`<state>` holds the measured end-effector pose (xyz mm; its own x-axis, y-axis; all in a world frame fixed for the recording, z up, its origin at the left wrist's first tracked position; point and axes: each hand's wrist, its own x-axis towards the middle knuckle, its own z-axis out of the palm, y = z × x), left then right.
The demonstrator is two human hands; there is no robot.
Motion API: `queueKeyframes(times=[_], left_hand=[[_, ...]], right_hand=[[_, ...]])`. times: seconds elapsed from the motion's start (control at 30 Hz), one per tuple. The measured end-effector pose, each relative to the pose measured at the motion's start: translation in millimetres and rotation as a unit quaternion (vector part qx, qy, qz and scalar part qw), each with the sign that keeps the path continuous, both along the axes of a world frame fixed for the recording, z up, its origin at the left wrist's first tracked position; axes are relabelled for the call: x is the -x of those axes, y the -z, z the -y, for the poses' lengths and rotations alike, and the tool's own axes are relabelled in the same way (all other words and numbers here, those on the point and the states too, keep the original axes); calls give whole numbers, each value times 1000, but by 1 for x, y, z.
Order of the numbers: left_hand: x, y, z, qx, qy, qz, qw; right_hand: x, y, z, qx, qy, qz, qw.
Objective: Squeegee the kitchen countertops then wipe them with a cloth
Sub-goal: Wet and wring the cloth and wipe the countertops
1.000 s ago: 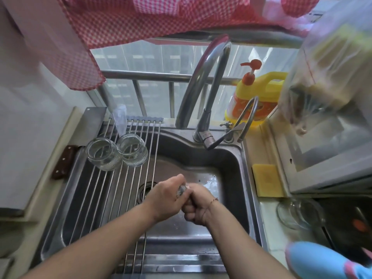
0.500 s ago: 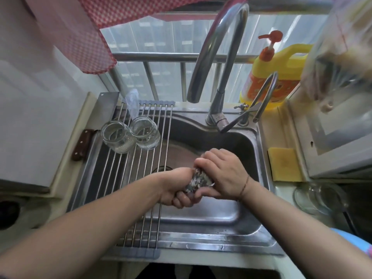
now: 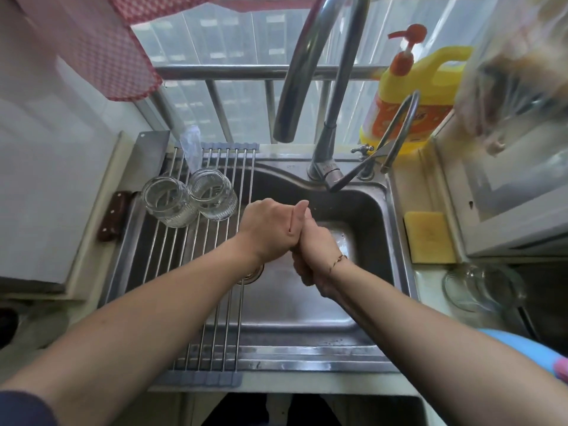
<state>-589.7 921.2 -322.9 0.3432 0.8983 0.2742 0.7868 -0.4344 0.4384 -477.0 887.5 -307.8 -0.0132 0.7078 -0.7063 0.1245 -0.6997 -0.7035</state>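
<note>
Half a second back the speckled cloth showed between the two fists; now both hands have closed together over it and none of it can be seen, so its long axis and which way it points cannot be told. Left hand (image 3: 270, 230) sits in the middle of the frame with its back to the camera, fingers curled under and its thumb lying straight along the top of the right hand (image 3: 316, 253). That right hand is pressed against it, just lower and to the right, fingers curled downward in a fist; a thin bracelet crosses its wrist. Whatever they grip is hidden inside the fists. Both hands hang over the steel sink (image 3: 396, 241), near the drain.

A roll-up wire rack (image 3: 212, 318) spans the sink's left part, carrying two glass jars (image 3: 190, 198) lying side by side at the upper left of the basin. The tall faucet (image 3: 325, 87) rises at upper centre, a yellow detergent bottle (image 3: 415, 87) to its right. A yellow sponge (image 3: 428, 236) lies on the counter right of the sink, with a glass bowl (image 3: 482, 287) below it.
</note>
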Motion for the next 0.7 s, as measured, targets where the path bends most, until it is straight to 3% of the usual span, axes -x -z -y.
queueKeyframes(times=[0.07,0.17,0.37,0.43,0.53,0.63,0.7], left_hand=[[8,7,-3,-62,43,-10,997],[20,14,-4,-125,110,-26,986],[20,13,-8,-163,154,-9,974],[19,12,2,-120,113,0,986],[17,19,27,69,13,36,997],[8,25,55,257,-90,114,955],[-8,20,68,322,-145,223,909]], right_hand=[[-1,-3,4,88,-5,-100,991],[-5,-1,7,163,-55,-154,973],[-14,3,9,193,-72,-225,952],[-18,0,12,173,-88,-218,957],[-29,2,24,19,-136,-50,989],[-45,14,45,-80,-29,81,993],[-53,17,59,-72,42,54,995]])
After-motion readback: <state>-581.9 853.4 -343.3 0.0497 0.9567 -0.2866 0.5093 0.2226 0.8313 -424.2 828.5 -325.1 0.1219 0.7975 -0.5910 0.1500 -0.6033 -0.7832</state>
